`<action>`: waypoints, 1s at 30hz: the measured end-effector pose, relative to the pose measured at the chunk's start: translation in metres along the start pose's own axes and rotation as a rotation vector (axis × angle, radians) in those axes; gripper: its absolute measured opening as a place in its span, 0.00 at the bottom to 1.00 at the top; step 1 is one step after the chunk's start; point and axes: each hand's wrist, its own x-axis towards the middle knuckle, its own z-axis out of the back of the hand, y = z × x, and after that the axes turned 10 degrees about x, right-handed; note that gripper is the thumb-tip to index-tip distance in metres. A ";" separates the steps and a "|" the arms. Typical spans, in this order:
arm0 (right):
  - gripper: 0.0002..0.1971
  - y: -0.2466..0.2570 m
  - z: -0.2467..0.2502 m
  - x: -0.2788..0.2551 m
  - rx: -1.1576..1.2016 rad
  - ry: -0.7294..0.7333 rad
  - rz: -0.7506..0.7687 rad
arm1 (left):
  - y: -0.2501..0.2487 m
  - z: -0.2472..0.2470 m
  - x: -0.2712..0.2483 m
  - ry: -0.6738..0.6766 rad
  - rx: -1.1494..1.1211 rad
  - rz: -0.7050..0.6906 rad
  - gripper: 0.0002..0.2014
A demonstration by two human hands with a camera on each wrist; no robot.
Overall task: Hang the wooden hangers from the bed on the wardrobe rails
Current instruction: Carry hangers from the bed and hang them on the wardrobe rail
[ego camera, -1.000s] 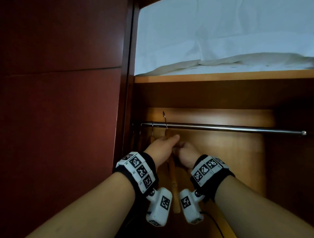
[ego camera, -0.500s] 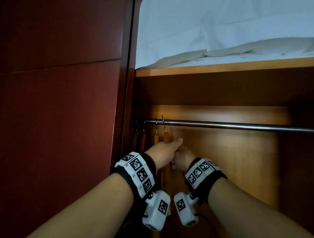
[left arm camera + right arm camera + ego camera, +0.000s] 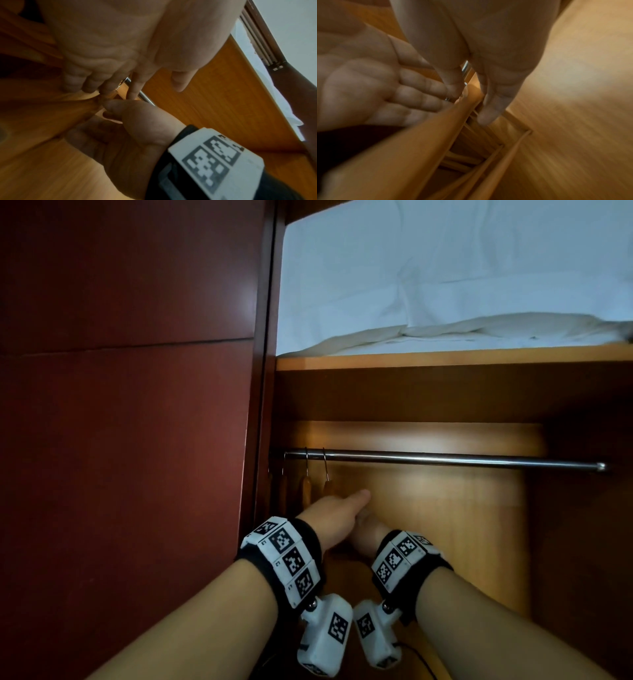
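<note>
A metal rail (image 3: 445,460) crosses the wardrobe. At its left end hang several wooden hangers (image 3: 306,487). The rightmost hanger (image 3: 328,486) has its hook over the rail. My left hand (image 3: 342,508) lies just below it with straight fingers, which touch the hanger's top in the right wrist view (image 3: 385,88). My right hand (image 3: 368,530) sits behind and under the left. Its thumb (image 3: 118,106) and fingers pinch the hanger's wood (image 3: 68,115) near the neck. Seen from the right wrist, the hanger's shoulder (image 3: 419,135) runs between the right fingers (image 3: 496,88).
A dark red wardrobe panel (image 3: 120,440) stands close on the left. Above the rail a wooden shelf (image 3: 445,359) carries white bedding (image 3: 445,285). The rail is bare from the hangers to its right end (image 3: 601,466). The wardrobe's wooden back wall (image 3: 428,508) lies behind.
The hanger's hook, held above the rail before, now rests on it, a little closer to the other hangers. Both hands have dropped slightly and the left fingers have straightened.
</note>
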 end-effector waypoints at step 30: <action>0.11 0.044 0.178 -0.239 0.099 -0.340 -0.089 | -0.088 -0.123 -0.132 0.334 -0.542 -0.231 0.13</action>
